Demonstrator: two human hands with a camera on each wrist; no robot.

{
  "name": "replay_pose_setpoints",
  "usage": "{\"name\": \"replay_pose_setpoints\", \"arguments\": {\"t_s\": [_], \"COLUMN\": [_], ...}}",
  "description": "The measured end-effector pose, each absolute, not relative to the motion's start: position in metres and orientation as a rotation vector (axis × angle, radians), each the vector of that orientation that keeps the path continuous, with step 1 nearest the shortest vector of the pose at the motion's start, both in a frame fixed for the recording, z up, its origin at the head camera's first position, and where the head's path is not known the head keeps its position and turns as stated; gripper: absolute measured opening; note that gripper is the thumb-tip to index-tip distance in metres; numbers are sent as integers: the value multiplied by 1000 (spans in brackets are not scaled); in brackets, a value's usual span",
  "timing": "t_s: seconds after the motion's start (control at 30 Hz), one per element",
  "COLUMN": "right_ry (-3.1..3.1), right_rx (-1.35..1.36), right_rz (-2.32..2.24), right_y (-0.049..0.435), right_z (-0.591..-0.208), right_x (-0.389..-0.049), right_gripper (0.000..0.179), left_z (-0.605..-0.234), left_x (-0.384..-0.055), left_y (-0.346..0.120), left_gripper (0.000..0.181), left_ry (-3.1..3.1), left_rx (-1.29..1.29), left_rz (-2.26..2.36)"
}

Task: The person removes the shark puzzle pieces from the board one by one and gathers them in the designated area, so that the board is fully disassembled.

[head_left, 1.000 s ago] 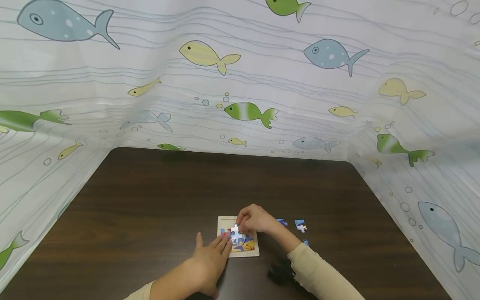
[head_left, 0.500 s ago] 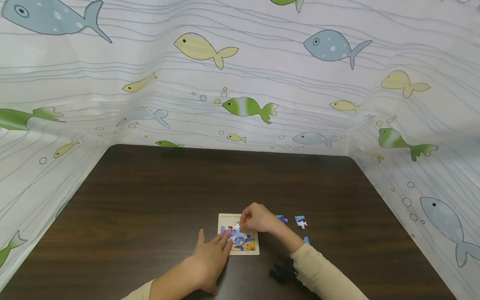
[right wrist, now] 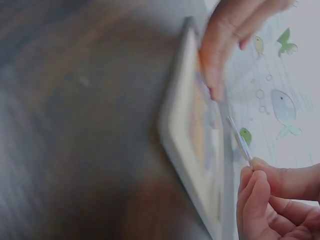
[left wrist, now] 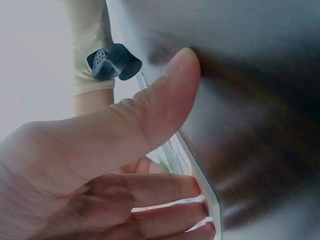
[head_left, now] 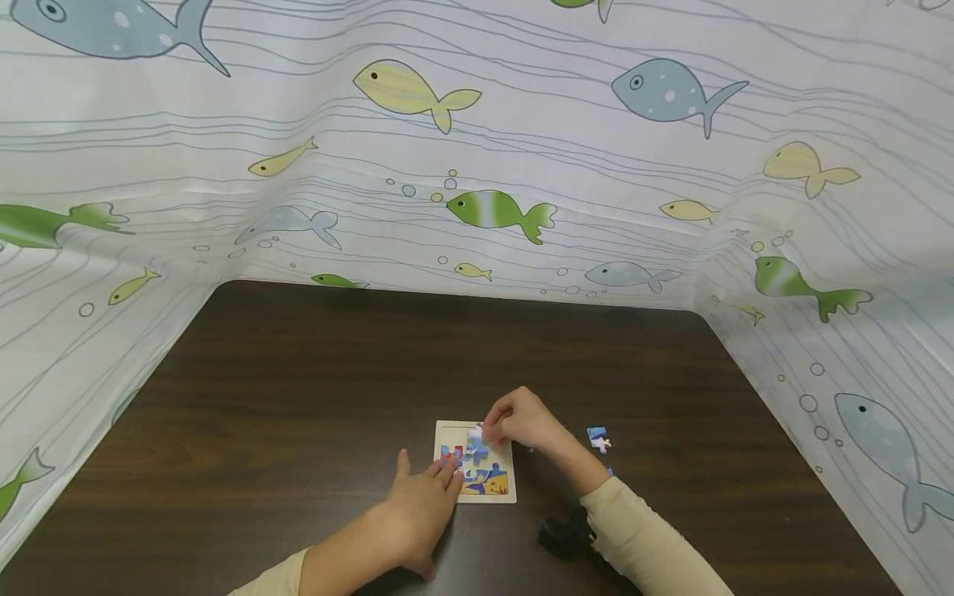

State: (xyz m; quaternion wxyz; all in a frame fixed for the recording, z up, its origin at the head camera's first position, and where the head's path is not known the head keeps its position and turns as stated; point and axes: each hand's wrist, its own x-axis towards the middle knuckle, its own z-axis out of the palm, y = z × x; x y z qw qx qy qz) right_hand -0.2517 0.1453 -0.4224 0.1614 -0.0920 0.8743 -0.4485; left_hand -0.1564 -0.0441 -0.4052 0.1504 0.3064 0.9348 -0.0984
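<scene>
Two hands in play, and they're apart: the left hand (head_left: 421, 513), fingers spread, rests on the lower left of one wooden board (head_left: 453, 434), while the right hand (head_left: 525, 420) pinches one puzzle piece (right wrist: 240, 142) over its upper right! Board at lower centre, between the hands; one loose piece (head_left: 599, 439) farther right, a second piece (head_left: 610, 472) peeking past the right forearm (head_left: 584, 470)

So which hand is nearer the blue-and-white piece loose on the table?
Right. The right hand is left of that loose piece, at the puzzle board; the left hand is farther left, touching the board's left side.
</scene>
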Motion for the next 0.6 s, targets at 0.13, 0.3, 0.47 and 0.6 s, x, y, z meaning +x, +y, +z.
{"name": "replay_pose_setpoints", "arguments": {"t_s": [0.13,0.3,0.47,0.6], "right_ry": [2476,2499,2497,2470], "right_rx": [-245,-205,-145,-117], "right_rz": [-1303,-1296,-1300,-1284], "right_y": [164,197,230,252], "right_z": [-412,-401,-402,-411], "right_x": [-252,-248,-239,-228], "right_gripper": [9,11,13,14], "left_z": [-404,-403,-405,-405], "left_x": [-157,-156,-154,-154], "left_y": [-42,-43,-43,-43], "left_gripper": [114,114,113,113], "left_ry": [2688,2693,2705,2710], "left_rx": [884,889,883,886], "left_rz": [-276,-274,-261,-247]}}
